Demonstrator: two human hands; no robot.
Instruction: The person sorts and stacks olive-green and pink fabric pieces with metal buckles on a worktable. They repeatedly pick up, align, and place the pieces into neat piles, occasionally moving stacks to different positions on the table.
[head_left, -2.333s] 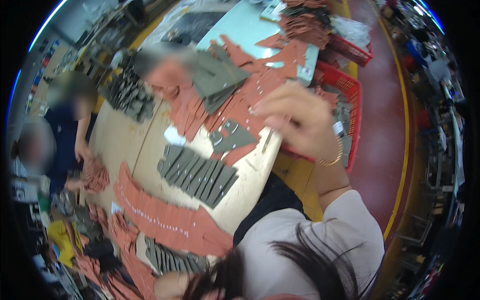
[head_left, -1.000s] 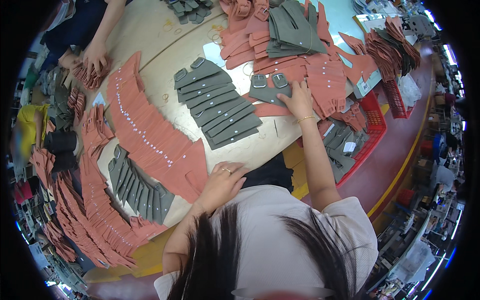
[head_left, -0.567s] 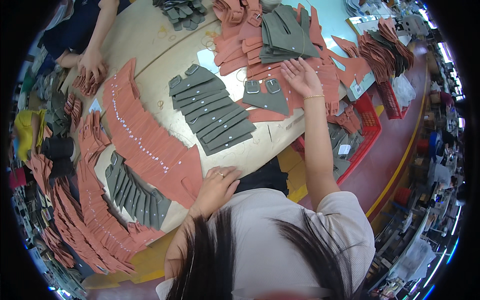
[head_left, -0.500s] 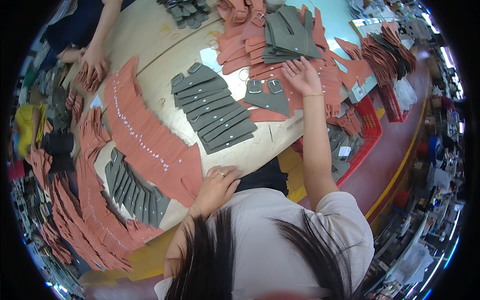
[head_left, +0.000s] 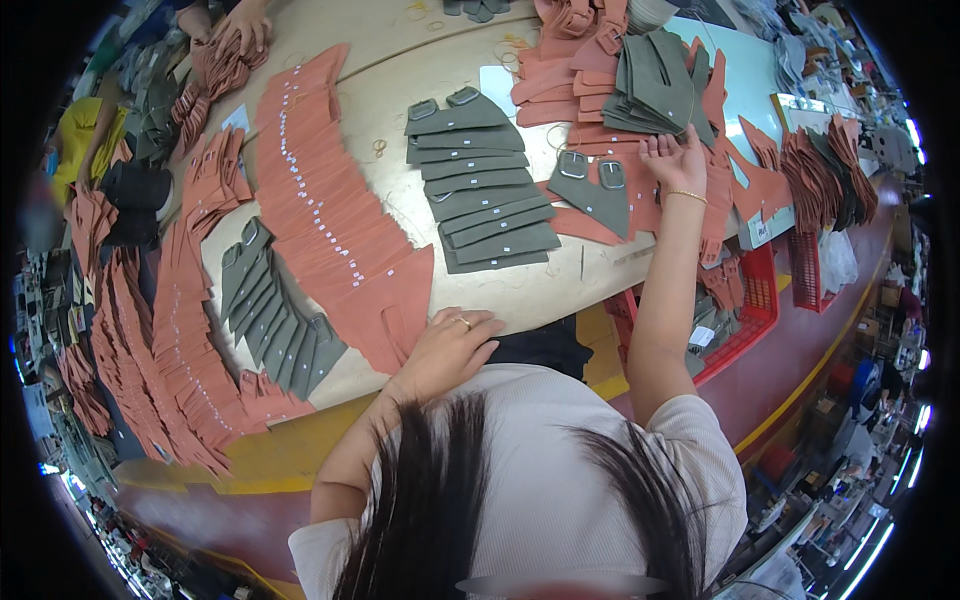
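Note:
My left hand (head_left: 450,345) rests flat on the near end of a long fanned row of terracotta leather strips (head_left: 335,235) at the table's front edge. My right hand (head_left: 678,160) reaches far out, fingers spread, onto a terracotta piece beside two grey-green buckle straps (head_left: 590,185). A fanned stack of grey-green straps (head_left: 480,190) lies between my two hands. Neither hand grips anything that I can see.
Another row of grey straps (head_left: 275,315) lies at the left front. Piles of terracotta pieces (head_left: 150,330) line the left edge. A mixed grey and terracotta heap (head_left: 640,75) sits at the back. A red crate (head_left: 745,310) stands to the right. Another person's hands (head_left: 235,25) work at the far left.
The view has shifted so the table sits lower and nearer. My right hand has stayed stretched over the pieces by the buckle straps; my left hand keeps its place at the table edge.

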